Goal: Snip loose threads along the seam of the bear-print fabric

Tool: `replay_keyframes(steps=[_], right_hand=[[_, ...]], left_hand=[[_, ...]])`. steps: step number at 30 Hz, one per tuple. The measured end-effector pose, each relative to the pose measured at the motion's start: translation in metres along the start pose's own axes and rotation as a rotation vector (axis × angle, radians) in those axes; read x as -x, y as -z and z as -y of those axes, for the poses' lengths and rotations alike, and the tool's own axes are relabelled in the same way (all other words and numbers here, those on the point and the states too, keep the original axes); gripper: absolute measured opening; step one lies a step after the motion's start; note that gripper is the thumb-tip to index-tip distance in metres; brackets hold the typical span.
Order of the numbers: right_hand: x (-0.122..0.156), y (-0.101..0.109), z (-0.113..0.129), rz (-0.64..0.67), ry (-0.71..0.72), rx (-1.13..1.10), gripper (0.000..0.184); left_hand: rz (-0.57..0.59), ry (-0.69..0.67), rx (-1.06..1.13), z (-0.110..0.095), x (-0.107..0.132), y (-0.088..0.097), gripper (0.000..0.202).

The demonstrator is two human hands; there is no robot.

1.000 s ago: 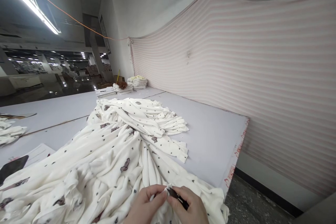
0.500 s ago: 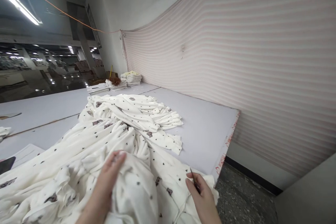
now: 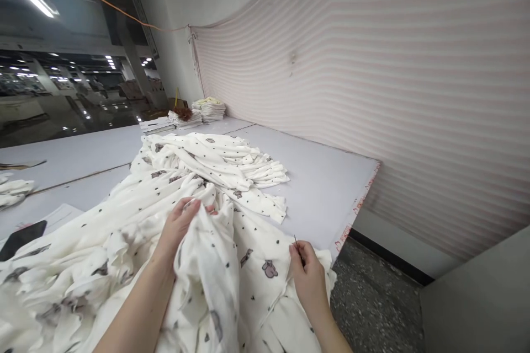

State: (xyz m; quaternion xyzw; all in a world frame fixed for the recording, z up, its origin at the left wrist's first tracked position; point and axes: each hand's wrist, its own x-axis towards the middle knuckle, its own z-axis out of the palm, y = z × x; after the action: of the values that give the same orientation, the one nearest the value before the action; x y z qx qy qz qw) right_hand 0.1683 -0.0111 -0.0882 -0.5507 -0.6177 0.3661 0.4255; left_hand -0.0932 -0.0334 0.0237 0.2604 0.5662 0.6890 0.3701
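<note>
A heap of soft white fabric [image 3: 211, 256], printed with small dark dots and greyish-pink animal figures, covers the near part of the table. My left hand [image 3: 182, 220] is closed on a raised fold of this cloth; the fold hangs down from the fingers toward me. To the right, my right hand [image 3: 308, 270] is closed around small dark thread snips [image 3: 298, 248], mostly hidden by the fingers, with a thin point sticking up. Beneath that hand lies a flatter part of the same fabric, close to the table's right edge.
The pale table [image 3: 323, 182] ends at the right in a taped edge with red print, above a speckled floor [image 3: 372, 292]. Folded cloth stacks [image 3: 209, 109] stand at the back. A dark phone-like object [image 3: 22, 240] lies left. Striped pink-white sheeting [image 3: 372, 77] hangs along the wall.
My left hand has risen slightly in the view, drawing the fold of fabric up with it. My right hand has shifted slightly up and left, still holding the snips. The view has tilted down a little.
</note>
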Motion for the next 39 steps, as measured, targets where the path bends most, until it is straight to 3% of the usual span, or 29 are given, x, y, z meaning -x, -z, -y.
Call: replay_keyframes(steps=[6, 11, 13, 15, 19, 24, 30, 34, 37, 39], right_hand=[[0.033, -0.013, 0.024, 0.136, -0.011, -0.174, 0.037], [0.093, -0.037, 0.013, 0.105, 0.131, -0.376, 0.03], [0.108, -0.051, 0.007, 0.169, 0.108, -0.393, 0.035], [0.111, -0.059, 0.005, 0.248, 0.029, -0.378, 0.023], [0.086, -0.057, 0.014, 0.333, -0.097, -0.491, 0.02], [0.058, -0.056, 0.036, 0.368, -0.082, -0.511, 0.015], [0.071, -0.072, 0.055, 0.43, -0.057, -0.49, 0.015], [0.1, -0.074, 0.042, 0.336, 0.154, -0.478, 0.008], [0.116, -0.081, 0.024, 0.242, 0.302, -0.431, 0.027], [0.116, -0.087, 0.018, 0.222, 0.335, -0.407, 0.022]], left_hand=[[0.302, 0.089, -0.121, 0.0, -0.011, -0.031, 0.031], [0.304, 0.077, -0.263, -0.005, -0.025, -0.046, 0.017], [0.296, 0.067, -0.317, -0.01, -0.032, -0.048, 0.016], [0.295, 0.056, -0.374, -0.017, -0.037, -0.045, 0.017], [0.258, 0.019, -0.482, -0.033, -0.042, -0.018, 0.018], [0.135, -0.08, -0.607, -0.06, -0.039, 0.043, 0.027], [-0.064, -0.205, -0.863, -0.089, -0.033, 0.115, 0.03], [-0.034, -0.309, -1.117, -0.073, -0.03, 0.138, 0.029], [0.033, -0.441, -1.31, -0.055, -0.032, 0.144, 0.033], [0.092, -0.521, -1.429, -0.045, -0.032, 0.145, 0.032]])
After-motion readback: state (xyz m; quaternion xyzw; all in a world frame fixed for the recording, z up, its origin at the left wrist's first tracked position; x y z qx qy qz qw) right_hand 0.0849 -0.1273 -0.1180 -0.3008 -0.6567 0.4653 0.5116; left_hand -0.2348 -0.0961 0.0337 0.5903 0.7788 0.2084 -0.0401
